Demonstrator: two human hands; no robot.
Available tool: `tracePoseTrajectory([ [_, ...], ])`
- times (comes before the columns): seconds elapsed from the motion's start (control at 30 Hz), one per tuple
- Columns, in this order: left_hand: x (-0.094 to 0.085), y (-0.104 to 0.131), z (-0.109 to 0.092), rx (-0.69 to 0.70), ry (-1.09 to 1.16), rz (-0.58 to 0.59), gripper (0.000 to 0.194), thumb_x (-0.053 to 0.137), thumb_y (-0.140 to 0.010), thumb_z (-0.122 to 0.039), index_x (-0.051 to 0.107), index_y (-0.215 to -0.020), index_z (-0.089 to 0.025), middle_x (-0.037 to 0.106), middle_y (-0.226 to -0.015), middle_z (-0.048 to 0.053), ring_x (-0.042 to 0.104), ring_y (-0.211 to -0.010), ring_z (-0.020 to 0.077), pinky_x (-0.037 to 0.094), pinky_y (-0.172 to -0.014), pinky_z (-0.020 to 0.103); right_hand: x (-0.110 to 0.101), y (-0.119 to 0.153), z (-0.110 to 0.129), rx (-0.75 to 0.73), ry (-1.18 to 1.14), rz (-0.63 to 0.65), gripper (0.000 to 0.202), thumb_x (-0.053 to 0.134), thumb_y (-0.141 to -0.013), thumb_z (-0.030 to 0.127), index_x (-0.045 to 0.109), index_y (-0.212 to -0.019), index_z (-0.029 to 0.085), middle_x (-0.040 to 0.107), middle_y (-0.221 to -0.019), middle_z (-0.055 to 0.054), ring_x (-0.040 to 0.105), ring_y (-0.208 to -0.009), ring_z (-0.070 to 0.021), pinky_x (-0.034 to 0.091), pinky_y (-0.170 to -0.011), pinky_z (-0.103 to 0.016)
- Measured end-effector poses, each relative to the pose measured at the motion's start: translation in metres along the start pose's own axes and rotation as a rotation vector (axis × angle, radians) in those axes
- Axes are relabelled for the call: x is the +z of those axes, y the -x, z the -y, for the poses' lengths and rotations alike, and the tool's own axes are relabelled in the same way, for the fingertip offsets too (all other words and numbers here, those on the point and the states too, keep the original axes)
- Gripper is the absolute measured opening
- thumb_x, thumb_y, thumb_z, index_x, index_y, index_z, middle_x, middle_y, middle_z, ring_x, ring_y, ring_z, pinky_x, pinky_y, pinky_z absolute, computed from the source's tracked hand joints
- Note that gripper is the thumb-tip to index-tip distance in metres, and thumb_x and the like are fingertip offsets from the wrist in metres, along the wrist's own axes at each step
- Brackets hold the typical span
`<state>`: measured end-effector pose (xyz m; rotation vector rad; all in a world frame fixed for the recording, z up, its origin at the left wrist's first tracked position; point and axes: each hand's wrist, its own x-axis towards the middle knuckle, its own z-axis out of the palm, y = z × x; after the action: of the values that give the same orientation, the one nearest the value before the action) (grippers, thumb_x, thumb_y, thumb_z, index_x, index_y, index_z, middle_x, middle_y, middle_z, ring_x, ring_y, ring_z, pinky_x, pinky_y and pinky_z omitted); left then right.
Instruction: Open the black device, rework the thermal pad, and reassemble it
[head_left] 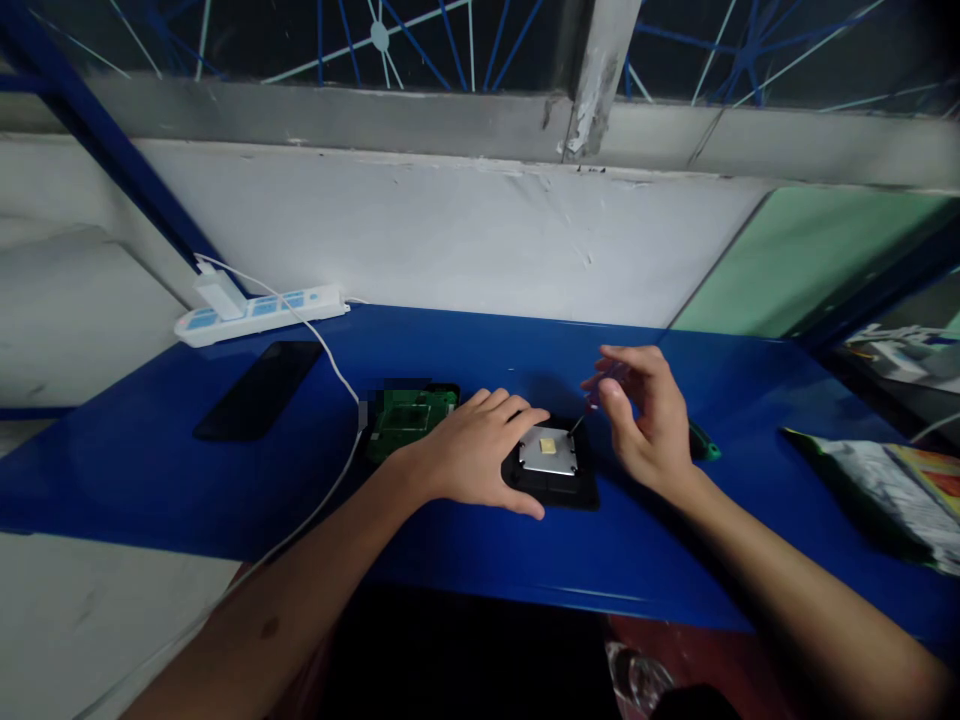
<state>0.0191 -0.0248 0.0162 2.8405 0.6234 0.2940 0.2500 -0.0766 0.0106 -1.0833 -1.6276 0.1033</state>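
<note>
A black housing lies on the blue table, with a silver metal plate in it that bears a small yellowish square pad. My left hand rests palm down over the housing's left side, fingers spread. In the fingers of my right hand is a screwdriver with a see-through purplish handle; its thin shaft slants down to the plate's upper right corner. Left of my left hand sits a green circuit board in a black frame, partly hidden by that hand.
A dark phone-like slab and a white power strip with a charger are at the left. A white cable crosses the table. At the right lie a green-and-black object and a shiny packet.
</note>
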Motion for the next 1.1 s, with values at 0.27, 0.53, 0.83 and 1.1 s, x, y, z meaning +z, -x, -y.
tracePoseTrajectory([
  [0.27, 0.0001, 0.0006, 0.0012, -0.002, 0.005, 0.017, 0.103, 0.07, -0.069, -0.082, 0.045, -0.147, -0.019, 0.058, -0.135, 0.011, 0.052, -0.121, 0.0329, 0.037, -0.104, 0.044, 0.0011, -0.0024, -0.0034, -0.056, 0.036, -0.023, 0.034, 0.067, -0.093, 0.027, 0.06, -0.126, 0.033, 0.057, -0.094, -0.003, 0.062, -0.078, -0.0181, 0.06, -0.067, -0.039],
  [0.53, 0.0002, 0.0, 0.0005, -0.008, 0.009, 0.014, 0.102, 0.072, -0.068, -0.08, 0.046, -0.146, -0.019, 0.059, -0.133, 0.011, 0.052, -0.12, 0.0325, 0.038, -0.104, 0.045, 0.0008, 0.0014, 0.0033, 0.016, -0.047, 0.005, 0.034, 0.047, -0.102, 0.023, 0.052, -0.135, 0.03, 0.069, -0.115, -0.007, 0.073, -0.09, -0.0188, 0.062, -0.073, -0.039],
  [0.83, 0.0009, 0.0004, 0.0013, 0.004, -0.001, 0.007, 0.103, 0.071, -0.068, -0.081, 0.046, -0.145, -0.017, 0.058, -0.135, 0.013, 0.052, -0.12, 0.0329, 0.037, -0.104, 0.043, -0.0005, -0.0008, 0.0011, -0.023, 0.022, -0.04, 0.034, 0.062, -0.096, 0.021, 0.059, -0.129, 0.03, 0.066, -0.1, -0.004, 0.069, -0.081, -0.0173, 0.062, -0.071, -0.037],
  [1.1, 0.0001, 0.0002, -0.0001, -0.002, -0.008, 0.004, 0.101, 0.073, -0.068, -0.08, 0.048, -0.143, -0.017, 0.059, -0.132, 0.012, 0.053, -0.118, 0.0323, 0.037, -0.103, 0.043, 0.0004, 0.0031, 0.0022, 0.0, -0.062, 0.047, 0.04, 0.051, -0.101, 0.022, 0.048, -0.14, 0.03, 0.067, -0.118, -0.007, 0.072, -0.091, -0.0191, 0.06, -0.075, -0.039],
])
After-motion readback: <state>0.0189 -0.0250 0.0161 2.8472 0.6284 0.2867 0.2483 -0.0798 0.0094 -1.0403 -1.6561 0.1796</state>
